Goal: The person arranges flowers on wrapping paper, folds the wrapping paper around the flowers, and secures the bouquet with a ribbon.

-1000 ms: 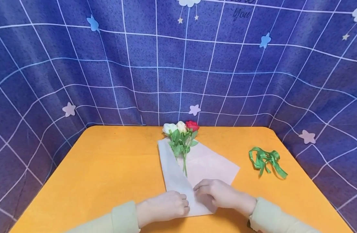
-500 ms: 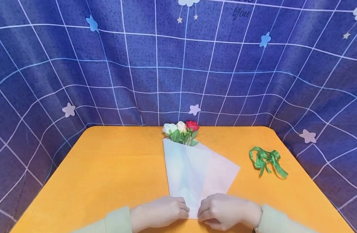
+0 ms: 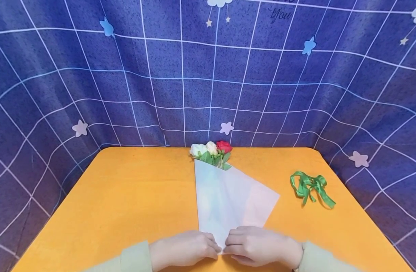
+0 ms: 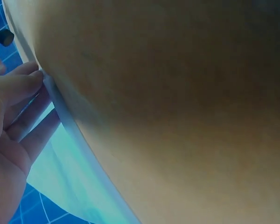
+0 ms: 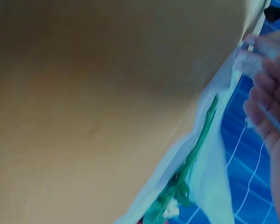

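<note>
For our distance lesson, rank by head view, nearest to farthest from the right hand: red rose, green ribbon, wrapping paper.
1. Wrapping paper: touching the right hand.
2. Green ribbon: right side of the table.
3. Red rose: at the table's far edge.

Screened-off spot, room type unclear: starry blue cloth (image 3: pixel 197 92) flanks, backs orange table (image 3: pixel 140 192).

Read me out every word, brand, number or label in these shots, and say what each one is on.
"You": dark script on the blue backdrop, near the head view's top.
Lettering just above it: cut off at the picture's edge, unreadable.
Pale paper and green ribbon: no text visible.
</note>
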Motion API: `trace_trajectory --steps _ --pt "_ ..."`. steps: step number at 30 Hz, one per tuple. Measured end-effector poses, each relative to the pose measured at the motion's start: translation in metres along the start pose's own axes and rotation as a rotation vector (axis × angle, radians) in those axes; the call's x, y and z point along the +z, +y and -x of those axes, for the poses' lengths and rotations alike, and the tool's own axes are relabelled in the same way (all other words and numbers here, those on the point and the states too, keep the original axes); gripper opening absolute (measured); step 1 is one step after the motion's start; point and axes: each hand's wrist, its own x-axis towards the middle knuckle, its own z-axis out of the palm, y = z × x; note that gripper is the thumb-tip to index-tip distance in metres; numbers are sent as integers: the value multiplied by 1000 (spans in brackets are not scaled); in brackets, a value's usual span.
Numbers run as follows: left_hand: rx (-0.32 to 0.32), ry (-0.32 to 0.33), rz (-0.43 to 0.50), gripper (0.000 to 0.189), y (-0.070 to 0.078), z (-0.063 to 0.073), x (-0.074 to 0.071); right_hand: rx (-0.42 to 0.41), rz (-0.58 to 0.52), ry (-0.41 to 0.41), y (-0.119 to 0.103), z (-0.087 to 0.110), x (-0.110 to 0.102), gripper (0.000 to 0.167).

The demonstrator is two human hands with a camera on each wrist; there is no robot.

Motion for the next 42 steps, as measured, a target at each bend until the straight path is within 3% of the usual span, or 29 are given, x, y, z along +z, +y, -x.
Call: trace_trajectory --steps 6,10,12,14,17,20,22,27,30,35,42 --pt "-15 -56 67 25 1 9 -6 172 -95 -68 -9 0 4 39" --pt "-54 -25 79 17 0 14 -11 173 -64 -159 -10 5 7 40" --pt "-141 15 41 11 -2 14 -12 159 -30 -197 -10 6 9 40" --pt "-270 13 -17 11 -4 14 -12 147 -9 -226 -10 7 10 40" --pt "-487 -85 -55 43 -5 14 -8 150 -22 -251 -9 7 10 41" --pt "-639 -205 -10 70 -7 14 -2 157 -60 -264 -8 7 8 41" --pt "-707 -247 47 79 -9 14 2 160 -79 -267 -7 8 8 41" --pt "-777 -289 130 88 -18 16 9 144 -73 -274 -6 6 7 40" --pt "-818 -281 130 91 -29 16 12 129 -59 -274 -5 4 7 40" --pt "-907 -253 104 96 -63 16 19 106 -43 -287 -4 1 5 41" --pt "-1002 -288 126 95 -105 11 17 117 -70 -312 -4 0 5 39"
